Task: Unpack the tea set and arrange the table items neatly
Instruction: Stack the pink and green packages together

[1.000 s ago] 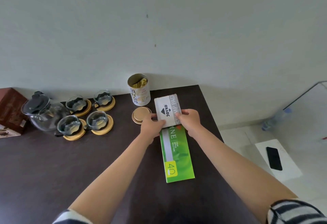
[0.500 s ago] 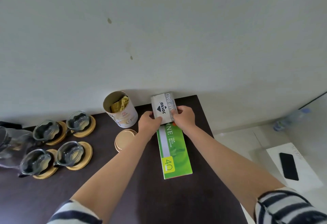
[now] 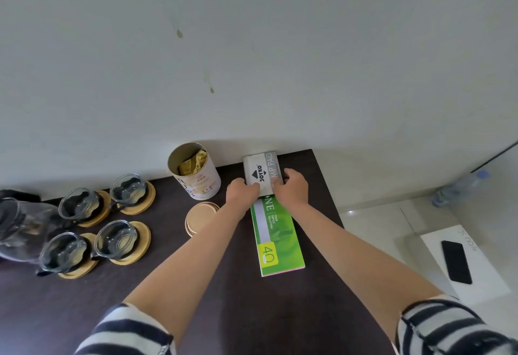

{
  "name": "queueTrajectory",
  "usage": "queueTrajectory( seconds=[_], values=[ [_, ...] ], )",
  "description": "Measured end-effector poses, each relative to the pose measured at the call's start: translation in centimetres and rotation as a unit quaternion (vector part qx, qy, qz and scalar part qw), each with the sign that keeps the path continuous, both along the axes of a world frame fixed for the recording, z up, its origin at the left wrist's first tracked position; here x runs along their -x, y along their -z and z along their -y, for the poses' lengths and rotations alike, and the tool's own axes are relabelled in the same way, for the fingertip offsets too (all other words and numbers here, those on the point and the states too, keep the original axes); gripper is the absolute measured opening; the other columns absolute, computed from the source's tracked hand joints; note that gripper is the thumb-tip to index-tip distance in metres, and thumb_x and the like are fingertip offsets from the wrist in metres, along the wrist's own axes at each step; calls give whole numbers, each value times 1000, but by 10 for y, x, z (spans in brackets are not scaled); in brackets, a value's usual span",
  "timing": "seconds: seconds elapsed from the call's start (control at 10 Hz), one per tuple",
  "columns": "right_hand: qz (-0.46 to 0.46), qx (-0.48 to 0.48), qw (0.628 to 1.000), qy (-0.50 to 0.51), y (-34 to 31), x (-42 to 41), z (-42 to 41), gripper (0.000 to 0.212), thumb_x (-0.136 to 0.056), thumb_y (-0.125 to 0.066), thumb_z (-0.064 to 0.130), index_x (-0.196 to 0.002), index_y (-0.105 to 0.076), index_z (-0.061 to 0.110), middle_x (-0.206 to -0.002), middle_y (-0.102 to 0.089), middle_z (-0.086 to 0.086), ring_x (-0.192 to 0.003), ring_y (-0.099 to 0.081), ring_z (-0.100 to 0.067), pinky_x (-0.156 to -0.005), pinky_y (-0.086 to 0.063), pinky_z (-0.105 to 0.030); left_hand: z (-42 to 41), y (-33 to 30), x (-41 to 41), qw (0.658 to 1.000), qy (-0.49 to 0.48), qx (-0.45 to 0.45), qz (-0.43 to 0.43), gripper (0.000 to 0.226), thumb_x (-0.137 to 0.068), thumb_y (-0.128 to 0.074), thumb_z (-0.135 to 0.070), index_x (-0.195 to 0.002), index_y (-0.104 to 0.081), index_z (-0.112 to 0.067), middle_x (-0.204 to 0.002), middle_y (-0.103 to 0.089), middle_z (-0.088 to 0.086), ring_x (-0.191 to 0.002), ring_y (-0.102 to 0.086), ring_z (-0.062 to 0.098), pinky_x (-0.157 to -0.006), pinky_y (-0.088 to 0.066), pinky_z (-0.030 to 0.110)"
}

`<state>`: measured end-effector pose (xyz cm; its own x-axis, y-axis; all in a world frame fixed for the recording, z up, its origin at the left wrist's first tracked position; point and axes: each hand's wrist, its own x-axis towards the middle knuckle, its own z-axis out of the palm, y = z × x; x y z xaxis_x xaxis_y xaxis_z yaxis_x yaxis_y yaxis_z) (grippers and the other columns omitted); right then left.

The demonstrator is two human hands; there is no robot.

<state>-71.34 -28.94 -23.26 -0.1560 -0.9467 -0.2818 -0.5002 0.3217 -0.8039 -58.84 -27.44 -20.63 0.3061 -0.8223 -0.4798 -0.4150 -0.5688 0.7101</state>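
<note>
A grey and white stamp pad box (image 3: 260,171) lies at the table's far edge against the wall, held on its near end by my left hand (image 3: 241,192) and my right hand (image 3: 291,188). Its near end overlaps a green envelope pack (image 3: 276,238) lying flat. To the left stands an open round tin (image 3: 196,175) with gold foil inside, its tan lid (image 3: 200,218) flat in front of it. Several glass cups (image 3: 116,238) sit on wooden coasters (image 3: 140,238) at the left, beside a glass teapot (image 3: 19,228).
The dark table (image 3: 224,298) ends at the right near the envelope pack. Below on the floor lie a white box (image 3: 473,265) with a black phone (image 3: 457,260) on it and a plastic water bottle (image 3: 459,188). A pale wall rises behind.
Both hands have pushed the stamp pad box away from me until it rests against the wall. The view has shifted right, so the teapot now sits at the left edge.
</note>
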Motion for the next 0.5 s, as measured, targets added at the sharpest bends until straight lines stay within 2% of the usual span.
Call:
queueTrajectory(
  seconds=[0.1,0.2,0.3,0.4,0.5],
  values=[
    [20,17,1000,3,-18,7,-17,51,-92,-58,22,-138,-46,2,-139,-50,-15,-127,-49,-27,-106,-39,-36,-18,-17,5,999,-5,34,-11,21,-84,-56,-16,-67,-45,-12,-68,-48,3,-64,-45,17,-52,-31,27],
    [39,60,997,1,-45,15,-59,45,-92,-59,17,-134,-50,5,-134,-55,-9,-123,-53,-21,-100,-40,-26,-54,-43,12,995,-24,74,-62,22,-91,-54,-15,-72,-44,-22,-70,-48,-6,-71,-48,13,-55,-34,19],
    [55,129,987,-80,-64,29,-140,31,-86,-63,11,-116,-63,13,-110,-64,4,-104,-63,-10,-93,-50,-29,-129,-35,18,984,-37,114,-132,18,-91,-57,-9,-90,-54,-27,-85,-58,-15,-74,-52,-6,-61,-41,4],
    [81,210,959,-172,-91,40,-201,13,-81,-67,16,-93,-70,21,-91,-66,9,-87,-65,-3,-81,-53,-22,-205,-20,-11,962,-84,179,-189,27,-83,-66,-7,-93,-63,-32,-98,-73,-5,-79,-59,-19,-95,-26,1],
    [91,228,935,-256,-116,36,-207,8,-81,-69,15,-86,-71,21,-84,-66,6,-83,-65,-4,-79,-51,-19,-211,24,-76,956,73,283,-31,33,-79,-69,-13,-93,-58,-41,-92,-74,-12,-82,-49,-32,-103,-13,12]
  ],
)
